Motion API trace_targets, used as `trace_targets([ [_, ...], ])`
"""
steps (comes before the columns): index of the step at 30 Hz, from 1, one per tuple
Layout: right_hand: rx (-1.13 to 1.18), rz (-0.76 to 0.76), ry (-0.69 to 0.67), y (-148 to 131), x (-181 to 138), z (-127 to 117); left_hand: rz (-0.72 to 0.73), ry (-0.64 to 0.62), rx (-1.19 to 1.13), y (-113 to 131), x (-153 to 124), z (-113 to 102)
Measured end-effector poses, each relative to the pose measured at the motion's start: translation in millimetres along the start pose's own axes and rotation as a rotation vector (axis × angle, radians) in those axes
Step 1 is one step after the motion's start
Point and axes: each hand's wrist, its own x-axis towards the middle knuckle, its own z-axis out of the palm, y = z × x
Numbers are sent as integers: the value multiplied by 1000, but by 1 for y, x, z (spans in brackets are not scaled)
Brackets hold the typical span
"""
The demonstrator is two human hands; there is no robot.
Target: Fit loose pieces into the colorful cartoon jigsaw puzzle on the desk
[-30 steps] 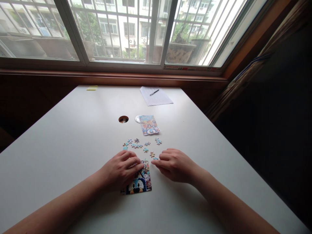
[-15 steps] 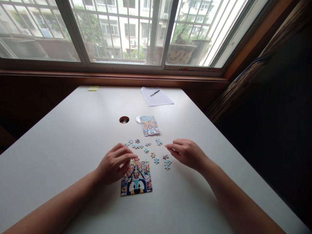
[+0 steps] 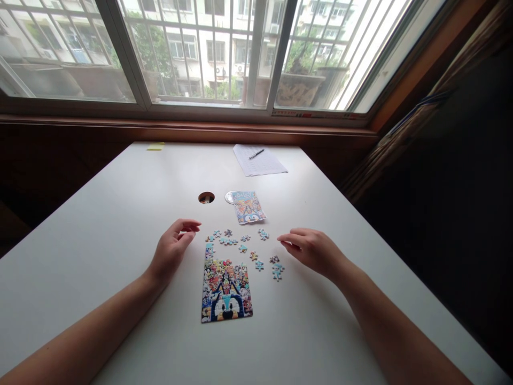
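A partly built jigsaw puzzle (image 3: 226,291) with a blue cartoon face lies on the white table (image 3: 100,230) in front of me. Several loose puzzle pieces (image 3: 240,243) are scattered just beyond it, with a few more (image 3: 276,267) to its right. My left hand (image 3: 172,248) hovers left of the loose pieces, fingers apart and slightly curled, holding nothing. My right hand (image 3: 312,251) rests to the right of the pieces, fingers stretched out and empty. A small colourful picture card (image 3: 248,207) lies farther back.
A round cable hole (image 3: 206,198) and a small disc (image 3: 229,197) sit beside the card. A sheet of paper (image 3: 260,160) with a pen (image 3: 256,153) lies near the far edge, a yellow note (image 3: 155,146) at the far left. Windows stand behind; the table's right edge drops into dark space.
Both hands have lifted off the puzzle and moved apart: the left up and to the left, the right out to the right. The whole assembled part now shows.
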Motion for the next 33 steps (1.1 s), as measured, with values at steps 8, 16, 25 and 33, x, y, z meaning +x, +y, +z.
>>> trace_targets([
  [8, 60, 12, -30, -1, 0, -2, -6, -109, 121, 3, 4, -4],
  [16, 83, 26, -60, -2, -1, -4, 59, -244, 271, 2, 7, -6],
  [25, 86, 51, -52, 3, -3, -6, 116, -270, 348, 1, 5, -4],
  [33, 58, 47, -53, -3, 2, 6, 151, -261, 407, 0, 5, -3],
])
